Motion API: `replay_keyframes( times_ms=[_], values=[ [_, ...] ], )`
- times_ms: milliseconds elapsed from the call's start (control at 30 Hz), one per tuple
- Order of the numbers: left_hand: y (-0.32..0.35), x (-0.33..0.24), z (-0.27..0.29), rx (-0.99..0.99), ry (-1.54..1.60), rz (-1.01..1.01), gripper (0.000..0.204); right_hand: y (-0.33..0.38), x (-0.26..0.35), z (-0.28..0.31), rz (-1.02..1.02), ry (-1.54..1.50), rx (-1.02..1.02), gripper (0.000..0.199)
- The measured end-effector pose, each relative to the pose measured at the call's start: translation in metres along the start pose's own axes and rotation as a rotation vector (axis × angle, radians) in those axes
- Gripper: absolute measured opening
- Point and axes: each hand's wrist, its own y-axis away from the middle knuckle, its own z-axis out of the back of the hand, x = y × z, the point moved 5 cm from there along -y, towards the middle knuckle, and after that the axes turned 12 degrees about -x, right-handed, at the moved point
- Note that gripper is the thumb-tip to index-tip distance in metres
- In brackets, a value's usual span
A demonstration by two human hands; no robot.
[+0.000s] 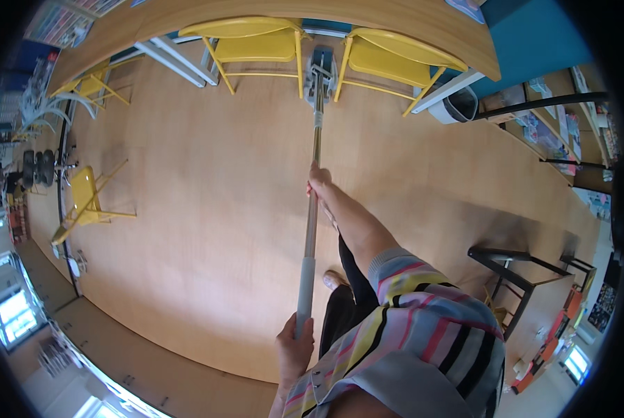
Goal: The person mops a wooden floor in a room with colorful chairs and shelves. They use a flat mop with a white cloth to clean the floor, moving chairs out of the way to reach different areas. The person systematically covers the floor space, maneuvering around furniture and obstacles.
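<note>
A long mop [310, 237] with a metal pole and a grey grip runs away from me across the wooden floor. My left hand [295, 352] is wrapped round the grey grip at its near end. Farther along, my right hand [319, 178] is closed round the metal part of the pole. The mop's grey head [320, 73] rests on the floor between two yellow folding chairs, the left chair [256, 47] and the right chair [395, 59], at the edge of a long wooden table. Its underside is hidden.
The long wooden table [367, 15] spans the far side. A grey waste bin [458, 106] stands by its right end, near shelves [545, 125]. Another yellow chair [85, 195] is at the left. A black-framed table [528, 292] stands at the right. Cabinets [137, 348] line the near left.
</note>
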Motion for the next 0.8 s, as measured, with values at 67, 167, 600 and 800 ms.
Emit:
replay_keyframes(
  times_ms=[67, 167, 600, 800],
  values=[
    [-0.023, -0.034, -0.018, 0.039, 0.022, 0.000, 0.016, -0.029, 0.039, -0.010, -0.072, -0.043, -0.013, 0.049],
    [-0.047, -0.062, -0.037, 0.066, 0.035, -0.021, 0.021, -0.050, 0.079, -0.014, -0.029, 0.022, -0.030, 0.049],
    [-0.043, 0.031, 0.037, 0.070, 0.082, 0.164, 0.026, 0.019, -0.006, -0.016, 0.032, 0.119, -0.097, 0.053],
    [0.021, 0.168, 0.141, -0.037, -0.048, 0.015, 0.028, 0.107, -0.168, -0.002, -0.019, 0.201, -0.077, 0.052]
  ],
)
